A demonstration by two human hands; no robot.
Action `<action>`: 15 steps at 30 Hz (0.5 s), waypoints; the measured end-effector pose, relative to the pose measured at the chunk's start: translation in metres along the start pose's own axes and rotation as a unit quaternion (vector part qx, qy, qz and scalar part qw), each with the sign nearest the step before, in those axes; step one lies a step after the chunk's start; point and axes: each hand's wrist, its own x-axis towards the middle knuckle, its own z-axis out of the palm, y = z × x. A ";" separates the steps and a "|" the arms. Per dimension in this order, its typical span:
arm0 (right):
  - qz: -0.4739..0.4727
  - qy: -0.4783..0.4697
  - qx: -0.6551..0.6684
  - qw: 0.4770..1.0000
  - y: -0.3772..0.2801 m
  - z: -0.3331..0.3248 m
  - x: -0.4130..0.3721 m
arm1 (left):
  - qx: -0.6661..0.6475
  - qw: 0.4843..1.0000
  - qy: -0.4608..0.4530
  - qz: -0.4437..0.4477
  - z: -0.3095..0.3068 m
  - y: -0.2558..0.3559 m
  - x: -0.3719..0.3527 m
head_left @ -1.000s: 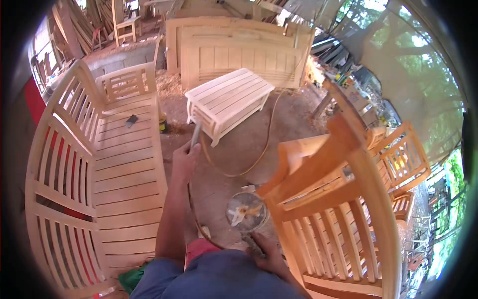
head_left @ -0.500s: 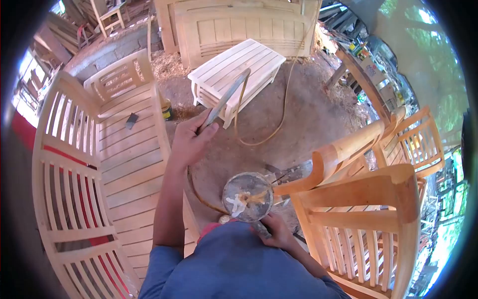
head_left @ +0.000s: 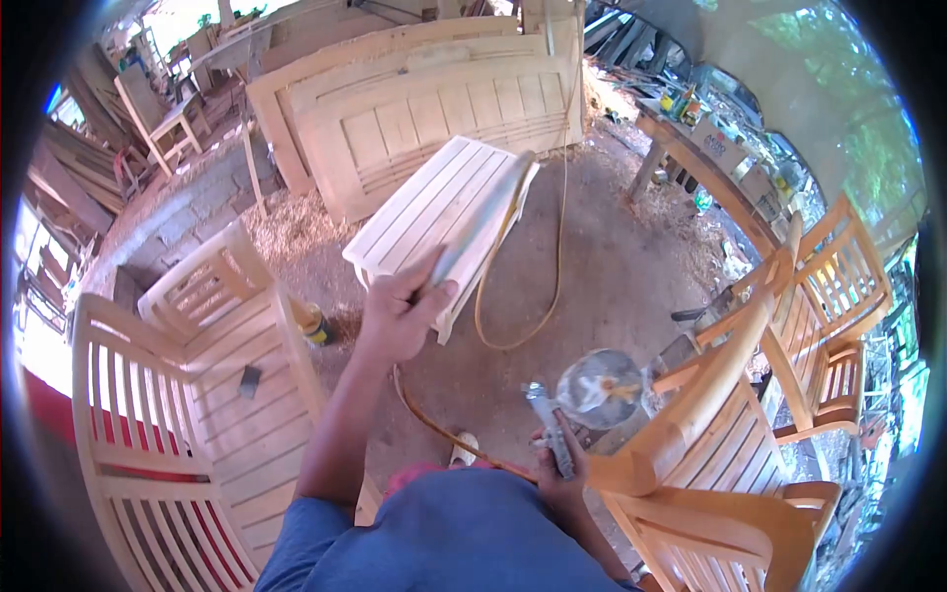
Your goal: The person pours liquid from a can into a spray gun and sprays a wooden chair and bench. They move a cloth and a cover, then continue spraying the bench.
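Note:
My left hand (head_left: 400, 311) is closed around an air hose (head_left: 478, 227), whose pale, greyish stretch juts up and forward from the fist. From its far end the yellowish hose loops down towards the floor. Below the fist, more hose runs down past my body towards my right hand. My right hand (head_left: 564, 469) grips a metal spray gun (head_left: 549, 426), low in front of my body. Beside it shows the gun's round, paint-stained cup (head_left: 604, 388), blurred by motion. The cup is close to the curved arm of an orange-brown wooden chair (head_left: 681, 424).
A pale slatted bench (head_left: 247, 414) stands at left, a small dark pad (head_left: 250, 382) on its seat. Ahead are a low slatted table (head_left: 434, 207) and leaning wooden panels (head_left: 424, 118). Near the bench sits a yellow can (head_left: 314, 324). More finished chairs (head_left: 838, 276) line the right.
My right hand has turned the spray gun and swung its cup to the right. My left hand, still holding the hose, sits slightly lower in view. The camera view has shifted.

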 end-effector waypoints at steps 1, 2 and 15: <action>0.014 0.041 0.027 0.999 0.000 0.004 0.011 | 0.014 1.000 -0.023 0.008 0.004 -0.005 0.012; 0.026 0.082 0.053 0.995 0.000 0.006 0.020 | 0.027 0.999 -0.045 0.016 0.009 -0.008 0.024; 0.158 0.443 0.044 0.881 0.011 0.063 0.068 | -0.039 0.937 -0.303 0.170 0.093 -0.087 0.165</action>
